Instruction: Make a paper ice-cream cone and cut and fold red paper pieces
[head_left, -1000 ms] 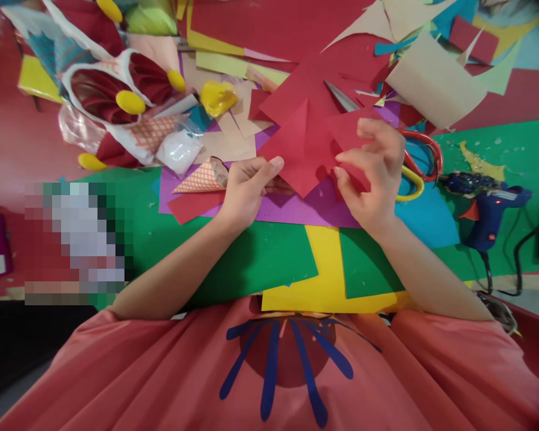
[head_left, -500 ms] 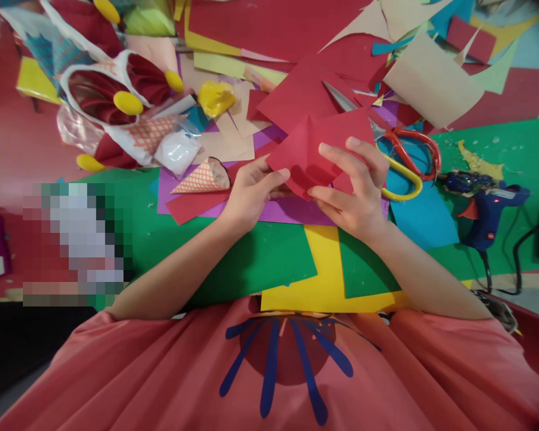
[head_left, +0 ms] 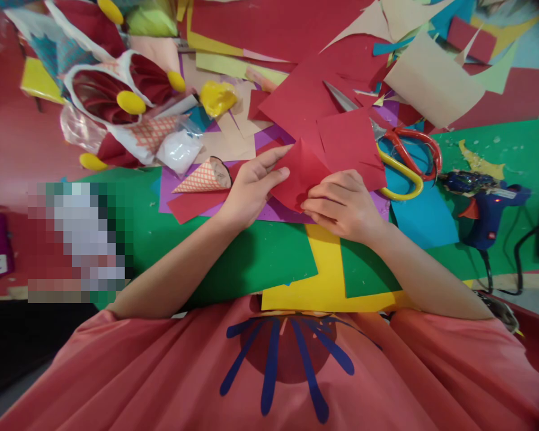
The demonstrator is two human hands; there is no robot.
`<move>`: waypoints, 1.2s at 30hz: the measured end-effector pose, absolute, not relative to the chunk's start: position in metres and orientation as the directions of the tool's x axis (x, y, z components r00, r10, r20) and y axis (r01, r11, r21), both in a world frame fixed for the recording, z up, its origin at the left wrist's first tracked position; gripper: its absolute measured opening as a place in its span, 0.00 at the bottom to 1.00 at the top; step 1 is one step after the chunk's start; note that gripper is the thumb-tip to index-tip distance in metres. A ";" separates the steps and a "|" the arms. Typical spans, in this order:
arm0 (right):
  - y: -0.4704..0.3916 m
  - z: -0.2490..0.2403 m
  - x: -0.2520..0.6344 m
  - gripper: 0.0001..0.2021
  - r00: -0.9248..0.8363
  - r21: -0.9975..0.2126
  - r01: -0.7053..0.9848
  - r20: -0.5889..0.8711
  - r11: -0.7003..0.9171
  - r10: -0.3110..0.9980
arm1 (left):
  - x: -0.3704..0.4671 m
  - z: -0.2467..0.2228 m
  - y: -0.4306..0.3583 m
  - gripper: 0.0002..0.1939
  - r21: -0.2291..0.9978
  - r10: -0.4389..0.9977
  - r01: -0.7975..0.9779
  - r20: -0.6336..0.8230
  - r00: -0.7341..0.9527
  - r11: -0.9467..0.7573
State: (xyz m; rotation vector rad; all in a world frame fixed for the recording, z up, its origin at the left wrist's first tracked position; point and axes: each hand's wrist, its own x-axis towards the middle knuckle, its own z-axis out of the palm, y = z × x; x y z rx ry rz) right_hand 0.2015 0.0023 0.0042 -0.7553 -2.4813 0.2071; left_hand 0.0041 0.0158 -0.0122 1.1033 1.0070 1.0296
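A small piece of red paper (head_left: pixel 302 170), creased and partly folded, is held between my two hands over the purple sheet. My left hand (head_left: pixel 254 182) grips its left edge with the thumb on top. My right hand (head_left: pixel 345 206) pinches its lower right corner, fingers curled together. Just beyond my right hand lies another red square (head_left: pixel 348 140), beside scissors (head_left: pixel 404 161) with red and yellow handles. To the left of my left hand rests a small checkered paper cone (head_left: pixel 204 178).
A blue glue gun (head_left: pixel 489 209) with a black cord lies on green paper (head_left: pixel 532 161) at the right. Red fan-like pieces with yellow ovals (head_left: pixel 131 102) and plastic bags crowd the upper left. Beige scraps (head_left: pixel 433 81) lie at the upper right.
The red paper has been folded over into a smaller shape and lowered. My right hand's fingers have moved down and closed at its lower corner, uncovering the red square behind.
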 end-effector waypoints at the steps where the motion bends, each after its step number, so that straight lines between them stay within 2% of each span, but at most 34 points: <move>1: 0.003 0.003 0.201 0.08 -0.694 -0.290 0.471 0.462 0.833 0.553 | 0.004 -0.013 0.015 0.13 0.982 0.968 -0.137 -0.099 0.231 0.134; 4: 0.004 0.001 0.201 0.08 -0.661 -0.358 0.459 0.473 0.813 0.582 | 0.004 -0.014 0.014 0.14 0.984 0.963 -0.137 -0.079 0.258 0.117; 8: 0.006 0.000 0.200 0.08 -0.595 -0.496 0.479 0.423 0.724 0.683 | 0.004 -0.010 0.012 0.15 0.990 0.950 -0.073 -0.091 0.299 0.118; 16: 0.005 0.004 0.199 0.07 -0.467 -0.577 0.481 0.469 0.660 0.750 | 0.004 -0.002 0.009 0.21 0.998 0.949 0.045 -0.057 0.309 0.046; 22: 0.003 0.007 0.198 0.08 -0.363 -0.708 0.488 0.366 0.510 0.857 | 0.004 0.001 0.005 0.26 0.989 0.919 0.146 -0.053 0.391 -0.005; 29: 0.004 0.008 0.196 0.10 -0.284 -0.803 0.471 0.252 0.364 0.925 | 0.003 -0.002 0.005 0.22 0.983 0.911 0.180 -0.041 0.410 -0.037; 33: 0.004 0.006 0.195 0.09 -0.247 -0.906 0.362 0.135 0.220 0.960 | 0.003 0.002 0.005 0.18 0.973 0.906 0.221 -0.037 0.421 -0.063; 36: 0.004 0.005 0.195 0.10 -0.282 -0.939 0.294 0.091 0.177 0.955 | 0.004 0.005 0.005 0.14 0.971 0.898 0.225 -0.026 0.439 -0.082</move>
